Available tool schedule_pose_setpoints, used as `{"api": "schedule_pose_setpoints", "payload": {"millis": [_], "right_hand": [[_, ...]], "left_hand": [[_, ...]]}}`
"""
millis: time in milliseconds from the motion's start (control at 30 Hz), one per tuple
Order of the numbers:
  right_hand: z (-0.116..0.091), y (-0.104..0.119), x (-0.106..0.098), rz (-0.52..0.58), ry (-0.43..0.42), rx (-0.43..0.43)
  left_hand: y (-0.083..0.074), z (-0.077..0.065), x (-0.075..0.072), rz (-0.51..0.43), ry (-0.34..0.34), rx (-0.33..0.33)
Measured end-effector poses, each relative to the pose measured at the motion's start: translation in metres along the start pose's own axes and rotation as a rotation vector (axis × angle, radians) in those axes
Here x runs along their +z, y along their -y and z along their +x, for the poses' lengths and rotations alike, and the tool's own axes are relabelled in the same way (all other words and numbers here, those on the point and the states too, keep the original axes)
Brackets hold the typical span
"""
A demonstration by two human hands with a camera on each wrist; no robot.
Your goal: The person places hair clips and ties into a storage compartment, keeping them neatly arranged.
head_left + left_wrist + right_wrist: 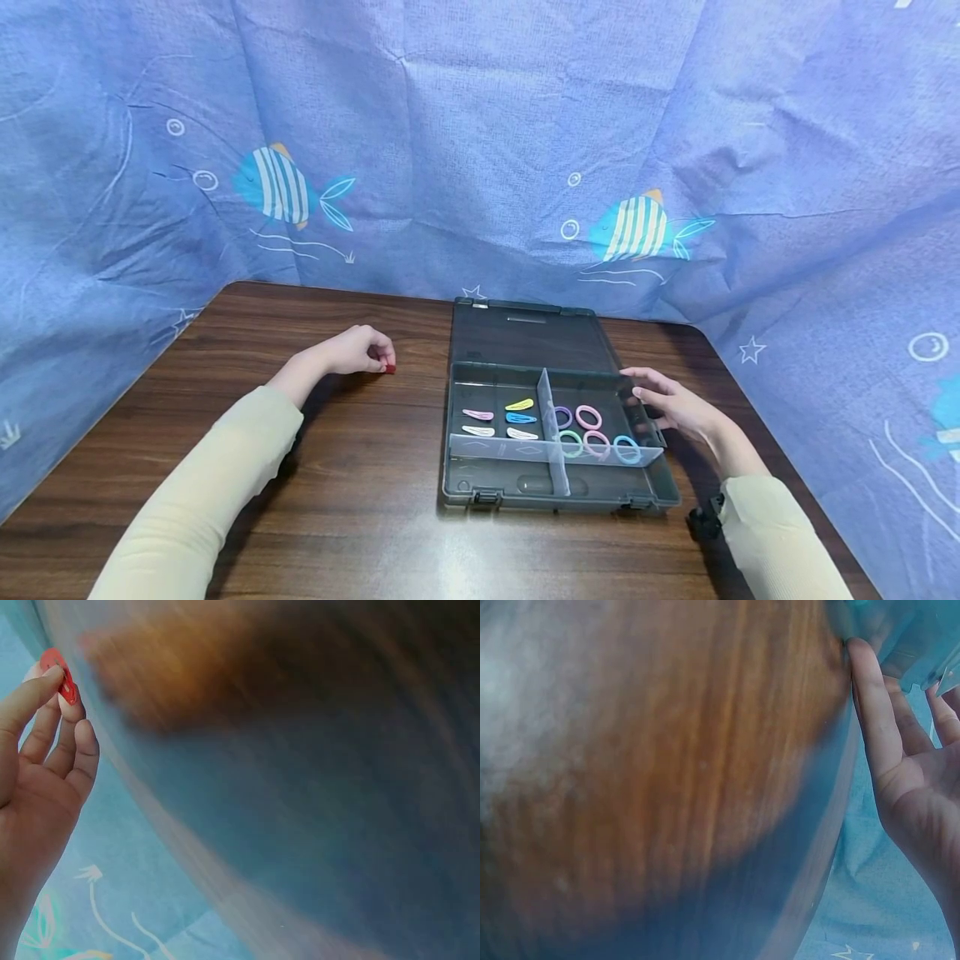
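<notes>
In the head view my left hand (352, 350), low over the table's left half, pinches a red snap hair clip (67, 684) between thumb and fingertips. A dark see-through storage box (517, 502) lies with its lid laid back. My right hand (678, 408) holds the right wall of that box, its fingertips at the rim; the box partly hides them in the right wrist view. Inside the left compartment lie several hair clips: a yellow clip (520, 405), a blue clip (521, 418), a pink clip (478, 415) and white ones. The right compartment holds several coloured hair ties (588, 407).
The open lid (532, 340) reaches toward the table's back edge. Clear dividers (555, 457) split the box into compartments. The brown wooden table (360, 508) meets a blue fish-print cloth (480, 167) hanging behind and at both sides.
</notes>
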State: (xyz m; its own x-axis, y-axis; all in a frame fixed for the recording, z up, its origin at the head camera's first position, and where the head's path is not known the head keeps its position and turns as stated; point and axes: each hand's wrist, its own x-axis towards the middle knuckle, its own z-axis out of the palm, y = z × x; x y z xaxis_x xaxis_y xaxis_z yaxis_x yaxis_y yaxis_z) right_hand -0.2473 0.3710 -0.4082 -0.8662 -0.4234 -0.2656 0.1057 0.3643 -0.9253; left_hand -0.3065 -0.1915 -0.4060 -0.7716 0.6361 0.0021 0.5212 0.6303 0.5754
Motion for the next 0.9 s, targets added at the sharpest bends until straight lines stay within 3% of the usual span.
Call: {"api": "schedule_pose_setpoints", "payload": {"millis": [367, 633, 900], "right_hand": [[0.001, -0.001, 0.000, -0.010, 0.002, -0.017], [0.001, -0.003, -0.001, 0.005, 0.015, -0.038], [0.001, -0.003, 0.000, -0.001, 0.016, -0.031]], "left_hand": [[-0.014, 0.006, -0.003, -0.033, -0.018, 0.028], [-0.029, 0.009, -0.005, -0.027, -0.069, 0.036], [-0.045, 0.015, -0.004, -0.016, -0.112, 0.102]]}}
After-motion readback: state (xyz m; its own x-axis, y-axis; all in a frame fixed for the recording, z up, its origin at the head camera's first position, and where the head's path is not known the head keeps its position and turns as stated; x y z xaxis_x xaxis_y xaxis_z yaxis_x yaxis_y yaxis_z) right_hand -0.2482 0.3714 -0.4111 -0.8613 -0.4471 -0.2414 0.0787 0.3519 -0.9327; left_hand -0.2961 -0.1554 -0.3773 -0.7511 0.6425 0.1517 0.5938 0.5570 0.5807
